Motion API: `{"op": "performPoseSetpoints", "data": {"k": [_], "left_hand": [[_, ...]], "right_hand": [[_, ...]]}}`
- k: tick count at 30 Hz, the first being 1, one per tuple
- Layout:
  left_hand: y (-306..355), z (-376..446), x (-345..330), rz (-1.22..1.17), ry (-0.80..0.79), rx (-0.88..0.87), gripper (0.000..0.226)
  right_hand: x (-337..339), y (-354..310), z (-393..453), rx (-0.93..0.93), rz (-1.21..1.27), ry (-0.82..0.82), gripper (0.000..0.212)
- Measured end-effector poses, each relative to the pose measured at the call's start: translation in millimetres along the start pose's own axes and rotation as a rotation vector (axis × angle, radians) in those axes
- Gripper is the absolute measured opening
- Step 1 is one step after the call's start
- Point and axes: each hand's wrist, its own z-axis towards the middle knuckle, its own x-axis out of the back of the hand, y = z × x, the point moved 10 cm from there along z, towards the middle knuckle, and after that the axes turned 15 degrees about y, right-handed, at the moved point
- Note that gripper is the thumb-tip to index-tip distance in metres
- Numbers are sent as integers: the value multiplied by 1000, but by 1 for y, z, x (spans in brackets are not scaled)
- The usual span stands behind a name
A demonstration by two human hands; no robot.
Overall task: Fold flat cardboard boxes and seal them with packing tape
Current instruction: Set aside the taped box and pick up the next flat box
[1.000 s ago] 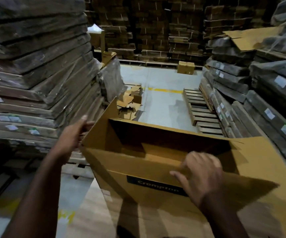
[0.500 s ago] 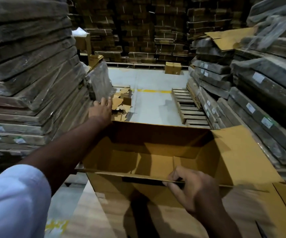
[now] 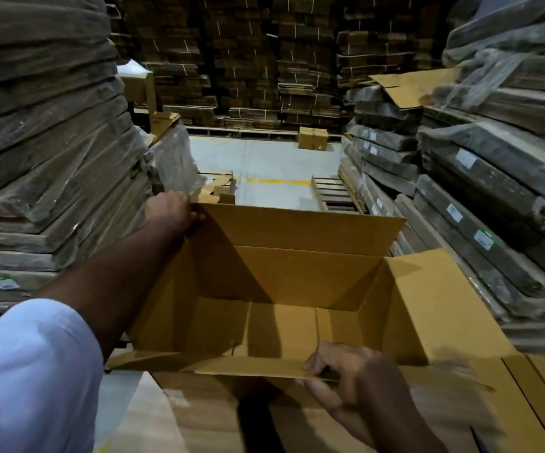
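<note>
Left hand (image 3: 170, 210) grips far flap, right hand (image 3: 346, 371) pinches near flap; box (image 3: 281, 282) open (smooth tan cardboard).

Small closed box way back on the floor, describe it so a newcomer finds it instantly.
Follow the grey floor past the yellow line to the far wall of bundled cardboard. The small box sits on the floor there, just right of centre. It is the only assembled, closed carton standing alone; everything around it is flat stacked bundles.

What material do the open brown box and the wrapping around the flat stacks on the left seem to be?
Open brown box: matte cardboard, judging by creased fold lines and thin flap edges. Wrapping on the left stacks: likely clear plastic film; it looks glossy and wrinkled.
</note>
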Motion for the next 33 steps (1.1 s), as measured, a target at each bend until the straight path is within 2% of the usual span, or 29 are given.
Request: {"op": "performPoseSetpoints", "data": {"k": [6, 10, 13, 15, 17, 19, 21, 22, 24, 26, 27, 30, 33], "left_hand": [[-5, 13, -8, 11, -44, 52, 54], [-15, 16, -15, -119, -33, 200, 47], [-3, 12, -26, -332, -48, 266, 40], [17, -1, -51, -551, -201, 305, 41], [40, -23, -80, -646, -419, 283, 44], [63, -49, -107, -664, -626, 192, 40], [75, -71, -124, -647, -713, 126, 31], [76, -78, -134, -609, -718, 112, 38], [75, -87, -150, -486, -703, 98, 72], [75, -89, -155, -395, -639, 53, 104], [76, -89, -155, -367, -620, 20, 113], [75, -94, -158, -253, -609, -96, 120], [70, -97, -166, -185, -585, -121, 116]], "right_hand": [[2, -5, 5, -18, -28, -95, 18], [2, 1, 5, -79, -23, -115, 38], [2, -3, 4, -77, -38, -120, 50], [5, -9, 5, -101, -2, -143, 58], [6, -8, 4, -184, 80, -190, 55], [-1, 6, -1, -397, 293, -315, 49], [-9, 26, -9, -578, 413, -449, 52], [-11, 43, -9, -591, 350, -477, 60], [-11, 84, -3, -570, 117, -474, 82], [-6, 128, 6, -571, -89, -402, 92], [-2, 150, 12, -592, -150, -354, 94], [13, 207, 26, -703, -386, -264, 106], [46, 233, 35, -804, -535, -65, 101]]}}
